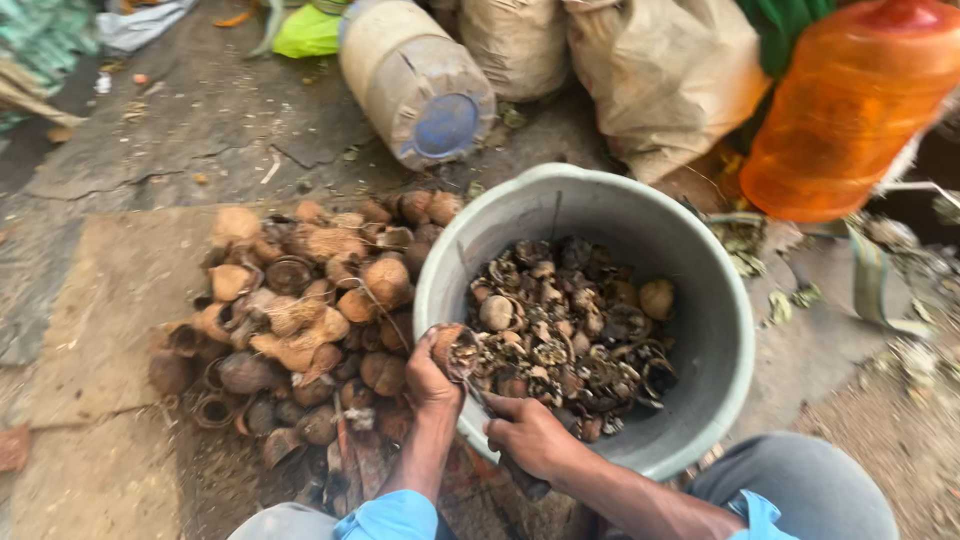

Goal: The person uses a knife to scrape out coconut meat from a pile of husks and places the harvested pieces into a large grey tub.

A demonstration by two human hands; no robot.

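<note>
My left hand [432, 380] grips a brown coconut shell half [452, 347] over the near rim of a grey bucket [722, 330]. My right hand [527, 437] is closed on the handle of a metal tool [478, 395] whose tip reaches into the shell. The bucket holds several dark, dried coconut pieces [570, 335]. Left of the bucket lies a heap of empty coconut shells [300, 320] on the ground.
An orange plastic jar [850, 105] stands at the back right, with tan sacks [660, 70] and a lying grey drum with a blue lid [420, 80] behind the bucket. My knees in grey trousers [800, 485] are at the bottom. The ground is cracked concrete [200, 130].
</note>
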